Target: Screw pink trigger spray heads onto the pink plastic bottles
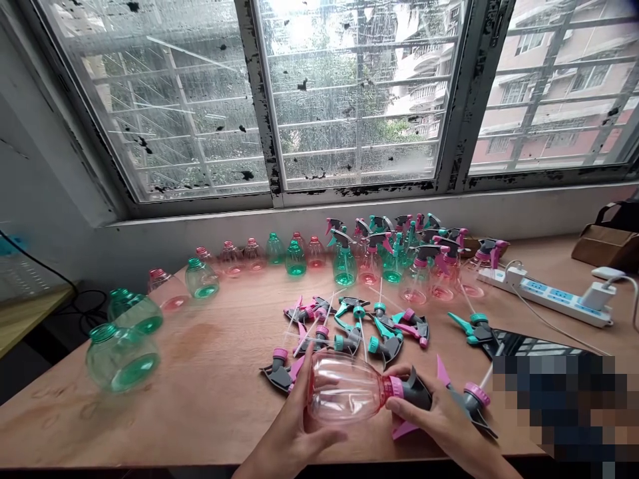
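A clear pink bottle (347,389) lies sideways between my hands near the table's front edge, its neck pointing right. My left hand (294,426) is wrapped round the bottle's base end. My right hand (429,416) grips the neck end, where a black spray head (417,389) with a pink collar sits on the bottle. Loose spray heads, such as one with a teal collar (379,346), are heaped just behind the bottle. Another pink-collared spray head (474,399) lies right beside my right hand.
Green and pink bottles without heads, one green (122,359), stand along the left and back of the table (200,399). Several bottles with spray heads (344,263) stand at the back. A white power strip (549,296) and a dark glossy panel (534,346) lie on the right.
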A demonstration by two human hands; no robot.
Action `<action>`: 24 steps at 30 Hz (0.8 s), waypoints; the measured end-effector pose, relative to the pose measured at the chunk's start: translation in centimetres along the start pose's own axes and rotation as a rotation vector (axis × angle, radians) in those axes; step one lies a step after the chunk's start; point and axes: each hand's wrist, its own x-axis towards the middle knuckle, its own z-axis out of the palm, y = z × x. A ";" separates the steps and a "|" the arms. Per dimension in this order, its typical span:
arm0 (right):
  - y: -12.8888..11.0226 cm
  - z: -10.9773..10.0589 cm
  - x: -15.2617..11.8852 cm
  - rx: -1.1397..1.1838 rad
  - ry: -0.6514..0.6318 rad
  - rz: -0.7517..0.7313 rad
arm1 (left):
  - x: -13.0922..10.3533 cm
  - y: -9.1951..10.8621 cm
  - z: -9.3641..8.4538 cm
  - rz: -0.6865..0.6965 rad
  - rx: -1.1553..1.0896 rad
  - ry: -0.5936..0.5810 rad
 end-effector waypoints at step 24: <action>-0.6 0.0 -0.1 -0.014 0.011 0.027 | 0.3 -0.7 -0.3 0.053 0.023 -0.003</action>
